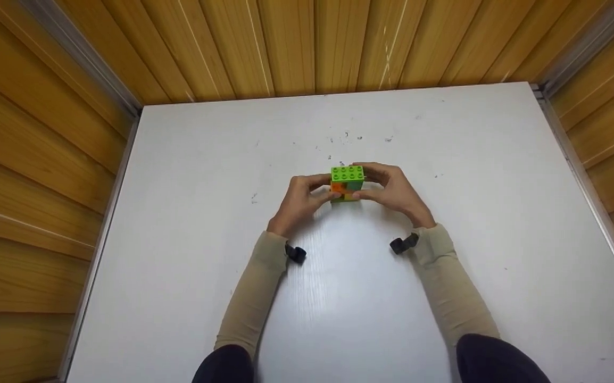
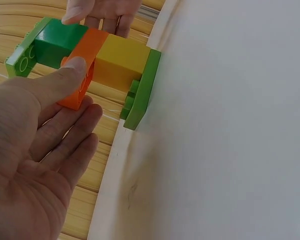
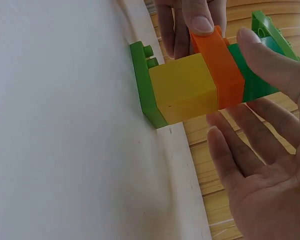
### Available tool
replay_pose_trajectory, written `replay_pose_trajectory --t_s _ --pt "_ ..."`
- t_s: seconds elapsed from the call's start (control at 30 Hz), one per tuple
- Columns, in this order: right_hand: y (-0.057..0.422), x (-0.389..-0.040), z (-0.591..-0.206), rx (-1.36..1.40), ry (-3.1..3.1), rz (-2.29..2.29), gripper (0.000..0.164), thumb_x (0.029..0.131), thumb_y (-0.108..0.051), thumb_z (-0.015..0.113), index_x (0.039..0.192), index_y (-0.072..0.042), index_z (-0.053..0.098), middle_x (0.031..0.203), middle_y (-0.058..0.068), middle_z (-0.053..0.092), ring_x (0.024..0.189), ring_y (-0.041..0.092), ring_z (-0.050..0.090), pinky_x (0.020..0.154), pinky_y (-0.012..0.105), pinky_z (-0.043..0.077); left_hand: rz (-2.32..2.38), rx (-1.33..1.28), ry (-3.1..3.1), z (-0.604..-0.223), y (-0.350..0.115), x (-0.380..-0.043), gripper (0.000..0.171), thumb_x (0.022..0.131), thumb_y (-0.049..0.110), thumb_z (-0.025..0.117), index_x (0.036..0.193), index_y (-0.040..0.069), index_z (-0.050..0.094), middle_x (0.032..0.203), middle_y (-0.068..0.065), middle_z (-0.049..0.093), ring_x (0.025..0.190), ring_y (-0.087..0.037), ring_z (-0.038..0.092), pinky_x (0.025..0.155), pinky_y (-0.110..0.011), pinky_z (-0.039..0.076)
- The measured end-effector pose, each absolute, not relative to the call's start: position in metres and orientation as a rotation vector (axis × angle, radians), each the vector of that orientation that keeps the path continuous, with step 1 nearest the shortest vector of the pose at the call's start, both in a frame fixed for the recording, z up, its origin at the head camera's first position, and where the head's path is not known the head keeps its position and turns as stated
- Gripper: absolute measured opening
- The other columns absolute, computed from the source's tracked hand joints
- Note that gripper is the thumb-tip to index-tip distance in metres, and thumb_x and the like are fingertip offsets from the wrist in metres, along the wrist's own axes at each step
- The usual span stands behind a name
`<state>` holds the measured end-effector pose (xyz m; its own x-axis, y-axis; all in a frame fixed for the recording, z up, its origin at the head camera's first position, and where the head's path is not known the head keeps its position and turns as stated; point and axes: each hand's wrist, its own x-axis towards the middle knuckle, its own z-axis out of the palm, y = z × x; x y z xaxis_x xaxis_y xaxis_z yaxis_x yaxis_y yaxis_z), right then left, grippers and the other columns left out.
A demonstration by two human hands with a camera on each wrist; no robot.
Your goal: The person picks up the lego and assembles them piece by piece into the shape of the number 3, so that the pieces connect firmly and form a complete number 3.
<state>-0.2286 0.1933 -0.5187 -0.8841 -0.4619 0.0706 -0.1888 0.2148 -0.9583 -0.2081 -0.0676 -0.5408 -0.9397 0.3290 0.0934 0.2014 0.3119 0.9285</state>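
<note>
A stack of toy building bricks stands upright between both hands. A light green plate (image 2: 145,92) forms its base, with a yellow brick (image 3: 182,87) on it. Above come an orange brick (image 3: 220,67), a dark green brick (image 2: 60,40) and, on top, a studded light green plate (image 1: 347,173). From the left, my left hand (image 1: 305,198) pinches the orange brick, thumb on its near face. My right hand (image 1: 395,190) grips the dark green brick from the other side, thumb in front and fingers behind. The orange brick juts out to the left beyond the yellow one.
The bricks stand on a white table (image 1: 190,213) with small dark marks near its far half. Wood-patterned walls (image 1: 285,48) rise along the back and both sides, with metal strips (image 1: 105,202) at the side edges. Small black cameras (image 1: 297,255) sit on the wrists.
</note>
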Motion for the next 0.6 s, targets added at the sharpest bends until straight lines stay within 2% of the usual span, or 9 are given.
replay_pose_trajectory --t_s 0.17,0.43,0.6 --pt "0.198 -0.229 -0.522 -0.564 2.208 -1.754 0.061 0.086 -0.007 0.090 0.143 -0.006 0.068 0.143 0.014 0.069 0.132 0.035 0.067 0.115 0.048 0.052 1.704 0.501 2.458 -0.541 -0.067 -0.209 0.043 0.097 0.022 0.082 0.137 0.010 0.074 0.132 -0.001 0.076 0.127 -0.013 0.069 0.115 -0.034 0.051" --pt "0.201 -0.226 -0.532 -0.491 2.257 -1.688 0.049 0.091 -0.009 0.086 0.138 -0.007 0.072 0.135 0.015 0.074 0.122 0.030 0.073 0.103 0.029 0.058 1.718 0.505 2.451 -0.541 -0.067 -0.209 0.043 0.096 0.023 0.083 0.136 0.011 0.074 0.132 0.000 0.076 0.127 -0.013 0.069 0.115 -0.035 0.052" --pt "0.199 -0.225 -0.532 -0.490 2.262 -1.699 0.045 0.093 -0.007 0.084 0.137 -0.006 0.073 0.132 0.016 0.075 0.118 0.027 0.075 0.098 0.025 0.060 1.734 0.529 2.449 -0.541 -0.068 -0.209 0.042 0.097 0.023 0.082 0.137 0.012 0.074 0.132 0.002 0.076 0.126 -0.011 0.069 0.115 -0.035 0.052"
